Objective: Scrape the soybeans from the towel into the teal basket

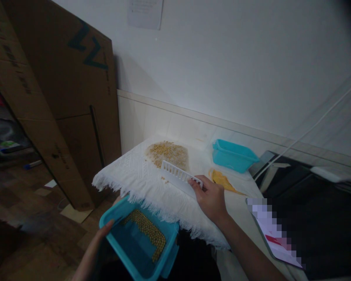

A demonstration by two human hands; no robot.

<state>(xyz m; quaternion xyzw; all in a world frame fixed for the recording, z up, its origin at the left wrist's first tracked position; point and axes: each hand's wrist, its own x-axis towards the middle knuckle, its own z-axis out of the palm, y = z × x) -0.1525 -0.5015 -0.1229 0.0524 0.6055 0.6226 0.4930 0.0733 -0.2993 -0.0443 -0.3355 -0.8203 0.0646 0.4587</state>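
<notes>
My left hand (pixel 107 228) grips the rim of a blue plastic basin (pixel 128 251) below the table's front edge. Greenish-yellow beans (pixel 149 228) lie along one side inside it. In my right hand (pixel 210 197) is a white plastic piece with a slotted edge, like a small basket or divider (pixel 178 177), held tilted just over the fringed white cloth (pixel 128 166). Beyond that piece, a pile of yellow beans (pixel 165 150) is spread on the cloth, mixed with pale grains. A few loose beans (pixel 163 179) lie nearer the front edge.
A second blue basin (pixel 234 156) stands at the table's back right, with a yellow cloth (pixel 222 180) before it. Tall cardboard boxes (pixel 84 89) stand on the left. To the right are a dark surface (pixel 310 207) and a phone-like device (pixel 276 234). The wall is behind.
</notes>
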